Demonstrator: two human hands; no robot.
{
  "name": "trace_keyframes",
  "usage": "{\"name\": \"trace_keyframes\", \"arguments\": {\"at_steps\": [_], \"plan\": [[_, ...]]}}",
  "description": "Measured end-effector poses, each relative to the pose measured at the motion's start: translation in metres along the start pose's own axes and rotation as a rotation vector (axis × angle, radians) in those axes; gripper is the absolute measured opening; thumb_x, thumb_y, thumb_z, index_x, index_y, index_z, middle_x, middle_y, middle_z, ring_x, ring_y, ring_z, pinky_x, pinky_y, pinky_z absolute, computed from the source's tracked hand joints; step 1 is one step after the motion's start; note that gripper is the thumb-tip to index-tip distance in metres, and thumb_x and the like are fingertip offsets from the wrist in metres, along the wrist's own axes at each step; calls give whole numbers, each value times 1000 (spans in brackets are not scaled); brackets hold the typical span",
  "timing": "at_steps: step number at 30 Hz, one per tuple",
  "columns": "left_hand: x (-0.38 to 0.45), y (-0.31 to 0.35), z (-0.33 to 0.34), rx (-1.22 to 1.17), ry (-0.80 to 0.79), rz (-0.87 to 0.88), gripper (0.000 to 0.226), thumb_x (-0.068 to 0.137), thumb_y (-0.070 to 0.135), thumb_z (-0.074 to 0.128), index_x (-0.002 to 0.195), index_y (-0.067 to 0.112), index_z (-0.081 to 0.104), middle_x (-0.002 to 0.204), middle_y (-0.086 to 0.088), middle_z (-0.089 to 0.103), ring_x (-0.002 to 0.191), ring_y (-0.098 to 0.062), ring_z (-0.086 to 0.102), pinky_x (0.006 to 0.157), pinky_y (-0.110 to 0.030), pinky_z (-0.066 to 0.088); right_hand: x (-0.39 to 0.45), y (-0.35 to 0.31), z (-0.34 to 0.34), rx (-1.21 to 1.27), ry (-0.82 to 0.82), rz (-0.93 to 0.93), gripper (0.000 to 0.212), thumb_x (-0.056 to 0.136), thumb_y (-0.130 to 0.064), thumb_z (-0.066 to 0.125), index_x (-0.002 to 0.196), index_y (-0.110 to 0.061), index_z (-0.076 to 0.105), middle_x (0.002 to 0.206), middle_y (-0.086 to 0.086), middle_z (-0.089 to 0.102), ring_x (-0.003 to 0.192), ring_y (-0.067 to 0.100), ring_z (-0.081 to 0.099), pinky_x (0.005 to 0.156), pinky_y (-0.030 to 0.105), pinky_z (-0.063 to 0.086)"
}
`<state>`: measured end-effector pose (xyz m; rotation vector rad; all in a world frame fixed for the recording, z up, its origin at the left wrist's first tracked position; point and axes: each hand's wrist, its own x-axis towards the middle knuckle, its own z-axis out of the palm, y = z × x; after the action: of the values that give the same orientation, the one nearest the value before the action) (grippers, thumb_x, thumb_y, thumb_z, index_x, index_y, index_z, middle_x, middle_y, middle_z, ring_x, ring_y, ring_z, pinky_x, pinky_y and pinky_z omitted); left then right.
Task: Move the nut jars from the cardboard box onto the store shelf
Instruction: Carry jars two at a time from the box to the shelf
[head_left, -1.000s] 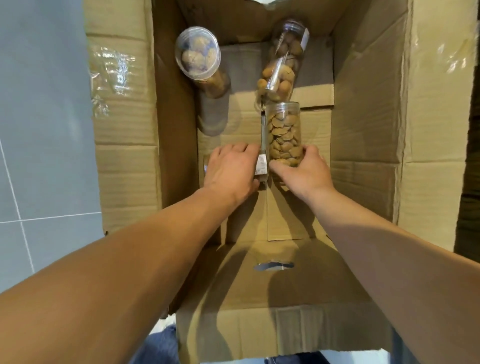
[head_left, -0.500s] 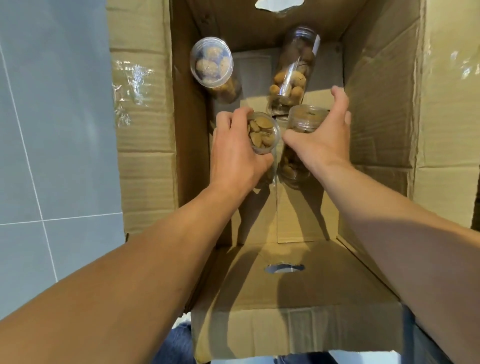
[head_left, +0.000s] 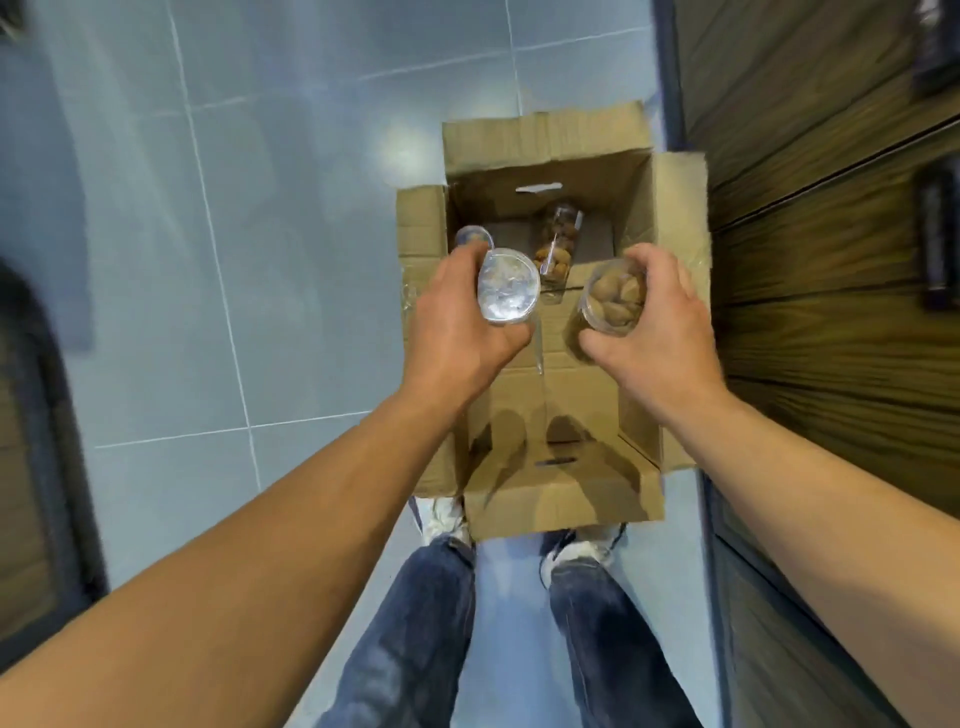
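Note:
An open cardboard box (head_left: 550, 135) stands on the floor in front of my feet. My left hand (head_left: 462, 322) grips a clear nut jar (head_left: 506, 292) whose lid shines with glare, held above the box's left side. My right hand (head_left: 654, 332) grips a second clear jar (head_left: 613, 304) with brown nuts showing through its lid, above the box's right side. Two more jars are in the box: one lying on its side (head_left: 558, 244) near the far wall, one upright (head_left: 472, 238) in the far left corner, partly hidden by my left hand.
The floor (head_left: 234, 208) is of blue-grey tiles. A dark wooden shelf unit (head_left: 831, 234) rises along the right, blurred, with dark items (head_left: 940, 239) on it. My legs in jeans (head_left: 426, 623) and white shoes stand just behind the box. Another dark unit (head_left: 31, 467) borders the left.
Both hands have lifted their jars up out of the box. My head has risen far back, so the whole box, the floor and my legs are in view.

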<state>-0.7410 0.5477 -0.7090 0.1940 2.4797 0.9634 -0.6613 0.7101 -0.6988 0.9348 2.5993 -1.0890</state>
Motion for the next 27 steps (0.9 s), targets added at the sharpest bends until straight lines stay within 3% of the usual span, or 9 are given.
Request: {"name": "trace_keyframes", "arguments": {"at_steps": [5,8,13,18,27], "plan": [[-46,76,-125,32,63,95,71,64,29,82,127,23,52,118,4,61,103,-15,57,81,-23,43,-40,-109,-92,-9,-29,-154,80,68,-22,82,136,-26,40,128,-2,47,113,17,51,90,35,49],[-79,115,-194,16,124,83,72,64,34,83,127,22,52,118,3,59,104,-14,56,84,-24,43,-63,-174,-141,-29,-84,-292,79,70,-22,82,137,-25,39,130,-2,46,116,18,50,91,32,46],[-154,157,-299,34,301,22,76,62,32,85,130,22,53,118,2,54,97,-4,50,79,0,29,-109,-273,-201,-64,-195,-510,79,71,-23,80,138,-25,39,129,-2,46,113,17,49,87,26,39],[-255,176,-382,76,493,-49,74,64,31,82,131,24,52,123,3,54,107,-12,54,88,-16,38,-176,-363,-227,-96,-287,-744,75,70,-24,77,135,-27,40,129,-5,47,111,19,51,84,28,38],[-432,150,-485,171,790,-187,72,67,36,77,133,24,50,120,4,55,104,-10,53,85,-20,43,-302,-499,-211,-181,-449,-1174,74,68,-28,78,134,-28,44,128,-5,49,109,18,50,87,28,41]]}}
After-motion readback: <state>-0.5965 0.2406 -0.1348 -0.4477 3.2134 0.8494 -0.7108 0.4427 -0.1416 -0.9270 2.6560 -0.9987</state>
